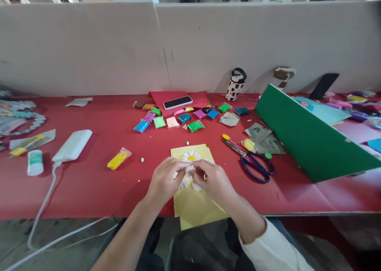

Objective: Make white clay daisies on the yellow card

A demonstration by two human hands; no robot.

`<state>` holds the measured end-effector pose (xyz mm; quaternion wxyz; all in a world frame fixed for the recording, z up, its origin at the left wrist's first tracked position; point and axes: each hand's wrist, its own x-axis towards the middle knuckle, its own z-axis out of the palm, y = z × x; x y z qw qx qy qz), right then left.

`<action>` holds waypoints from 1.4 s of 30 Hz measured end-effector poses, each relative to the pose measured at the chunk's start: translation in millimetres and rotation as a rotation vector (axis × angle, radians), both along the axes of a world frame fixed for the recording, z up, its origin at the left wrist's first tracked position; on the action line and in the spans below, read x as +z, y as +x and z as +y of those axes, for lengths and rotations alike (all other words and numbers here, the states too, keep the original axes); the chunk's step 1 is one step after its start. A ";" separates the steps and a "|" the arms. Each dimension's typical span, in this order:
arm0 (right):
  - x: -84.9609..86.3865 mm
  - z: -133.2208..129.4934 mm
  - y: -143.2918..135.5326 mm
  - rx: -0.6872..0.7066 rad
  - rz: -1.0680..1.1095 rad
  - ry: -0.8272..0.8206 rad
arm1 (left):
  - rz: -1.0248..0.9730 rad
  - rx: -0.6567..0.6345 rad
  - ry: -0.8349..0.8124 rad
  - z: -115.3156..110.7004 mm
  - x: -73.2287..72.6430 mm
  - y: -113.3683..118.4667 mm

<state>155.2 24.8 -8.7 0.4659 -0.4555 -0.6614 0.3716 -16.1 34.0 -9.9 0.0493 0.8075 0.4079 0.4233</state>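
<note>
Over a sheet of yellow paper (202,209), my left hand (166,179) and my right hand (214,180) meet with fingertips pinched together. Between them is a small piece of white clay (189,168), partly hidden by the fingers. On the paper lie white daisies (191,156) with yellow centres, some of them covered by my hands. A small white crumb (187,143) rests just beyond the paper's far edge. To the right, dark-blue-handled scissors (256,166) lie with their blades pointing away to the left.
Several coloured clay packets (195,125) and a phone (177,102) lie farther back. A yellow clay packet (118,159) and a white power bank (73,145) with a cable are left. A green board (309,144) leans on the right. A patterned tumbler (235,86) stands against the partition.
</note>
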 end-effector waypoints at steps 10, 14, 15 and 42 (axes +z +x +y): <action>9.7 14.4 18.6 -0.146 0.582 -0.243 | 0.060 0.630 -0.147 34.2 6.7 -62.7; 8.7 11.8 17.5 -0.102 0.646 -0.340 | 0.183 0.727 -0.225 38.2 -4.5 -76.5; 7.8 10.5 15.4 -0.091 0.650 -0.355 | 0.199 0.725 -0.225 37.3 -5.7 -74.2; 10.5 8.5 -3.7 -0.003 1.225 -0.548 | -0.120 0.205 0.024 -5.1 -4.2 18.4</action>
